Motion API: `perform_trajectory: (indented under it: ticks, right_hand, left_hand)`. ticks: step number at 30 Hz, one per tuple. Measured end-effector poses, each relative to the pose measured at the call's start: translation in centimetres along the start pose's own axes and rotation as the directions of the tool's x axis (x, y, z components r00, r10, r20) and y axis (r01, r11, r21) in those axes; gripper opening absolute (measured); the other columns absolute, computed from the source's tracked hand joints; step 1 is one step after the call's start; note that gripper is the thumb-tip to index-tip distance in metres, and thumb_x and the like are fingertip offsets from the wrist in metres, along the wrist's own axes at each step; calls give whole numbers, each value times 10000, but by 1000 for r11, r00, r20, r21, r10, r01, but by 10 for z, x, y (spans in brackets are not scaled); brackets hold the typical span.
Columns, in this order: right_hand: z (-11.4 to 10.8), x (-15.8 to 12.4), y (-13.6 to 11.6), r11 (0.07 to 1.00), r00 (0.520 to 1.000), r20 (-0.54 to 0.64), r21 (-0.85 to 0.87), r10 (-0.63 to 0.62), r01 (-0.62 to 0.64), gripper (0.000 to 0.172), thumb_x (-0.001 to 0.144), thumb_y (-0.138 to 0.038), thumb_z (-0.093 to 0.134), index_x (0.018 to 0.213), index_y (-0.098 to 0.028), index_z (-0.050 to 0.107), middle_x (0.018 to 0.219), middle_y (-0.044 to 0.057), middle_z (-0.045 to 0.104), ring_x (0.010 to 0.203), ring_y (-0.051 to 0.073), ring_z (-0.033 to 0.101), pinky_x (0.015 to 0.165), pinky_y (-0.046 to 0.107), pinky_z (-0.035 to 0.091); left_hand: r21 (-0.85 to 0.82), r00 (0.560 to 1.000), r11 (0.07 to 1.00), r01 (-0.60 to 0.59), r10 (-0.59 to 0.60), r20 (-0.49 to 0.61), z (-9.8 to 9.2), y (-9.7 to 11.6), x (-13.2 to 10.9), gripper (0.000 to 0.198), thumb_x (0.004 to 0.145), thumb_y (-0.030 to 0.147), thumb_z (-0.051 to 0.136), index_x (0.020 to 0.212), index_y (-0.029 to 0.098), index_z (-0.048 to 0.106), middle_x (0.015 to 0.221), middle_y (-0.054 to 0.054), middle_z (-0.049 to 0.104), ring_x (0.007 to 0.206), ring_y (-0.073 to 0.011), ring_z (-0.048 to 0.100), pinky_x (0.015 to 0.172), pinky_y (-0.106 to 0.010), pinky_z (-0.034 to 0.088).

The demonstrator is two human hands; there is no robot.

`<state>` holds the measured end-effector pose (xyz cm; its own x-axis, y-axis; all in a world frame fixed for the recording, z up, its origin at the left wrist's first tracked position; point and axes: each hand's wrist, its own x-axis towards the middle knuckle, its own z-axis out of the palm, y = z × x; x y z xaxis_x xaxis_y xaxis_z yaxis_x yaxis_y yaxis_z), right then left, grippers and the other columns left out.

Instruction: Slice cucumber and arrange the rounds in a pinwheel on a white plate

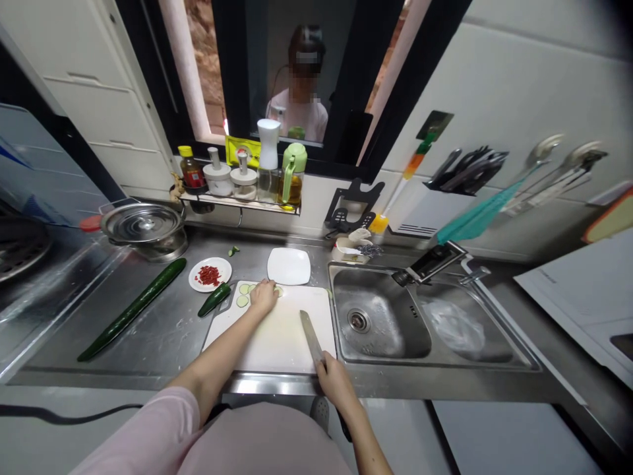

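My left hand (264,297) is over the upper part of the white cutting board (277,343), its fingers curled down on thin cucumber slices. Several slices (242,301) show to its left, and one peeks out on the right; what lies under the fingers is hidden. My right hand (333,379) grips a kitchen knife (310,335), its blade angled up and left above the board's right side. A cut cucumber piece (214,300) rests at the board's upper left corner. Just beyond the board stands a white square plate (289,266).
Left of the board are a round plate (194,285) of chopped red pieces, a long whole cucumber (133,309) and a lidded steel pot (143,227). A double sink (380,316) adjoins on the right. Seasoning jars and an oil bottle (295,188) line the shelf (237,203) ahead.
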<state>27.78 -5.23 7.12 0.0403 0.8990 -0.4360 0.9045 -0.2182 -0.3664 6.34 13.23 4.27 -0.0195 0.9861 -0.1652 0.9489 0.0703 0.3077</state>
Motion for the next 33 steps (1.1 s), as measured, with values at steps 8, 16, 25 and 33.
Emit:
perform_trajectory:
  ticks: [8, 16, 25, 33]
  right_hand:
    - [0, -1, 7, 999, 999, -41, -35, -11, 10, 261, 923, -223, 364, 1020, -154, 596, 923, 101, 710, 848, 180, 633, 669, 236, 335]
    - [-4, 1, 9, 997, 998, -51, -64, -35, 32, 252, 927, -225, 374, 1029, -158, 595, 928, 100, 708, 878, 186, 642, 682, 231, 348]
    - [-10, 6, 13, 996, 997, -57, -81, -50, 45, 282, 924, -231, 373, 1075, -162, 602, 949, 106, 709, 889, 185, 637, 695, 226, 357]
    - [-8, 4, -13, 985, 992, 14, -124, -123, 123, 275, 941, -277, 362, 1027, -173, 602, 969, 106, 704, 913, 193, 636, 691, 242, 339]
  left_hand:
    - [17, 998, 998, -62, 62, -6, 6, 2, 0, 299, 899, 280, 438, 1134, 251, 620, 1176, -87, 599, 1041, -240, 573, 820, -334, 433]
    - [-13, 994, 995, -94, 93, -63, 7, 7, -6, 240, 885, 183, 443, 1044, 242, 613, 1097, -72, 641, 1038, -221, 563, 854, -326, 400]
    - [-383, 995, 923, 49, -12, 98, 2, -3, -15, 198, 780, 170, 551, 943, 224, 651, 884, 1, 702, 807, -141, 624, 659, -214, 410]
    - [-365, 967, 930, 53, 44, 252, 6, -35, -33, 182, 658, 139, 646, 822, 201, 696, 818, 4, 706, 711, -136, 622, 615, -213, 411]
